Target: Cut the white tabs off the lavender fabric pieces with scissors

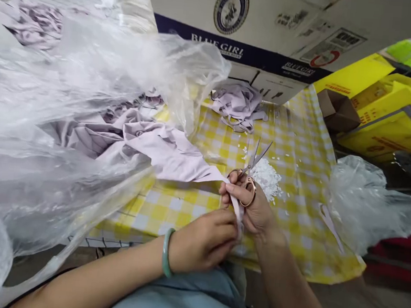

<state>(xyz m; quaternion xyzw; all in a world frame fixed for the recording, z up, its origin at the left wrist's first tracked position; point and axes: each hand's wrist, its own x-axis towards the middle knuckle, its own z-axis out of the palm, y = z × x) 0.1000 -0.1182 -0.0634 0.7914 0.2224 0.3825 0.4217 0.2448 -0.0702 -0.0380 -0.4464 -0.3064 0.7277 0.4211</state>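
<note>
Between right fingers [240, 192], cloth [178, 157] (scissors [249, 168] alongside).

At frame centre, your right hand [253, 206] holds scissors [249, 167], blades apart; just below, your left hand [205, 240] grips lilac fabric [176, 156]. White pieces [266, 177] lie right of centre on the counter [292, 233].
</note>
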